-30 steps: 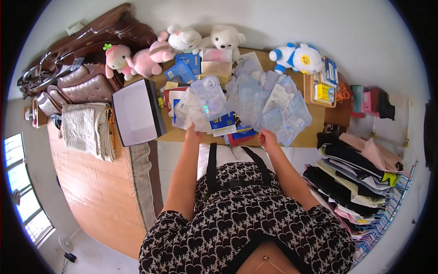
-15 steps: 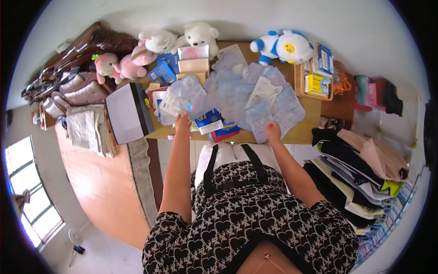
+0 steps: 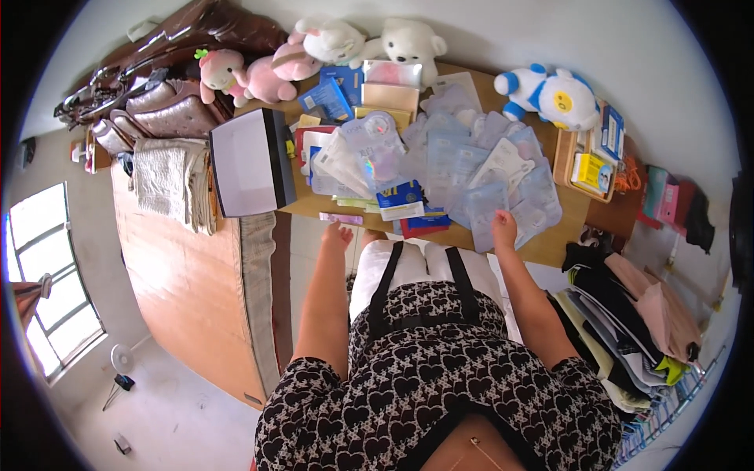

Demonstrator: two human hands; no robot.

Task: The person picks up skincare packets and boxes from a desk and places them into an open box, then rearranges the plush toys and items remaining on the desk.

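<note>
My right hand [image 3: 504, 231] is closed at the lower right of a clear bluish flat packet [image 3: 487, 208], pinching its edge. Around that packet spreads a loose pile of similar clear packets [image 3: 449, 157], overlapping on the wooden table [image 3: 542, 250]. My left hand [image 3: 338, 235] is at the table's front edge, fingers loosely bent and apart, just below a small pink sachet [image 3: 341, 219]; it seems to hold nothing. Beyond it lie white packets [image 3: 342, 163], a clear packet with a shiny round patch [image 3: 374, 145] and a blue-and-white packet [image 3: 400, 201].
Plush toys, including a white bear [image 3: 410, 47] and a blue-and-white one [image 3: 554, 94], line the back. A box lid [image 3: 243, 165] leans at the left. A wooden tray [image 3: 564, 161] with small boxes stands at the right, above stacked clothes [image 3: 620, 314].
My left hand has drawn back from the white packets to the table's front edge by the pink sachet. My right hand stays at the clear packet. The whole view has shifted.
</note>
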